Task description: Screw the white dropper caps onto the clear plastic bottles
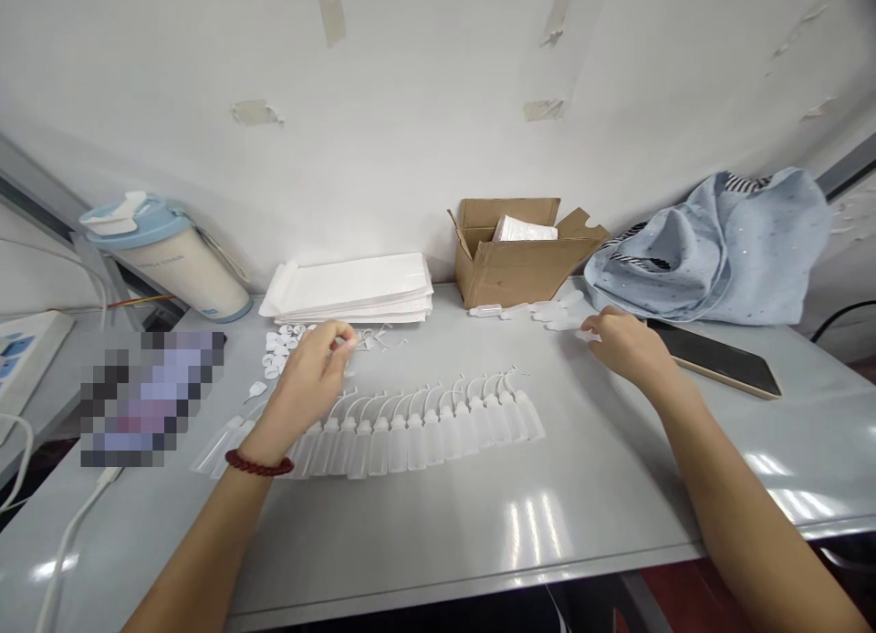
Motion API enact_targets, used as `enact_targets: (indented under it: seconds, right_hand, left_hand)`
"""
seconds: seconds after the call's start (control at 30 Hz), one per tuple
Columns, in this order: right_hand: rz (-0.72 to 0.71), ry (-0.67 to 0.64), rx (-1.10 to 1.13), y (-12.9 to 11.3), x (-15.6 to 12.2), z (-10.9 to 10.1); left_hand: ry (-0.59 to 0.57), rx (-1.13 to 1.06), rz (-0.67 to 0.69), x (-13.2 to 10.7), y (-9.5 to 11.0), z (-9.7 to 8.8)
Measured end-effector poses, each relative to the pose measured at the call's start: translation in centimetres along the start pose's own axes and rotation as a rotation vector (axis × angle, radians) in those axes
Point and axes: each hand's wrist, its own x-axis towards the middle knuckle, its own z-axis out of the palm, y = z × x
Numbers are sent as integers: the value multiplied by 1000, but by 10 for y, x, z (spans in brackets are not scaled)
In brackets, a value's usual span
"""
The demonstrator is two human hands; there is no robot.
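Mostly, the bottle row (398,448) lies between left hand (313,368) and right hand (626,343), both grips unclear.

Left grip (316,364) curled; right grip (624,343) palm-down

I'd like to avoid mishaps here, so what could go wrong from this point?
The left hand reaches across the row of translucent bottles; its wrist or the red bracelet might knock some out of line.
The small white caps lie loose near that hand, so a brush could scatter them.
The right hand is close to the dark phone and might nudge it.
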Motion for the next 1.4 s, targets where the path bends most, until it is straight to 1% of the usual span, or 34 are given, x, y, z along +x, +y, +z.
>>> enact_targets:
  seconds: [0.07, 0.13, 0.2, 0.3, 0.47, 0.53, 0.6, 0.67, 0.73, 0.8, 0.83, 0.9, 1.0, 1.13, 1.23, 1.4]
  right_hand:
    - [-28, 31, 1, 0, -1, 0]
    - [-52, 47, 18, 0, -1, -1]
    - [-52, 28, 49, 0, -1, -2]
    - [-21, -7, 89, 2, 0, -2]
    - [19, 2, 109, 7, 0, 2]
    - [52, 9, 107, 9, 0, 1]
    - [40, 32, 178, 6, -2, -2]
    - [-34, 46, 317, -3, -6, -7]
    - [-128, 44, 451, -18, -13, -13]
    - [-264, 38, 747, -37, -24, -17]
    - [-330, 33, 845, -47, -30, -19]
    - [-446, 65, 938, -65, -45, -24]
    - [-632, 82, 1002, -85, -66, -29]
    - [-768, 62, 1048, -100, -83, -29]
    - [-816, 71, 1034, -104, -87, -25]
    - [-814, 90, 995, -104, -87, -23]
  left_hand:
    - [38, -242, -104, -1, 6, -3]
    - [61, -446, -152, -2, 11, -3]
    - [70, -555, -175, -4, 13, 0]
    - [66, -565, -219, -6, 16, 6]
    - [61, -512, -300, -10, 27, 7]
    - [50, -539, -326, -12, 30, 8]
    - [30, -607, -336, -13, 32, 9]
    - [-5, -698, -336, -14, 33, 11]
    - [-68, -785, -344, -16, 35, 13]
    - [-152, -885, -365, -19, 40, 16]
    - [-198, -948, -375, -21, 43, 17]
    - [-288, -1080, -391, -25, 50, 20]
    - [-389, -1222, -404, -30, 60, 24]
    - [-459, -1276, -413, -36, 65, 27]
    - [-471, -1269, -414, -38, 65, 29]
    - [-461, -1247, -416, -37, 64, 29]
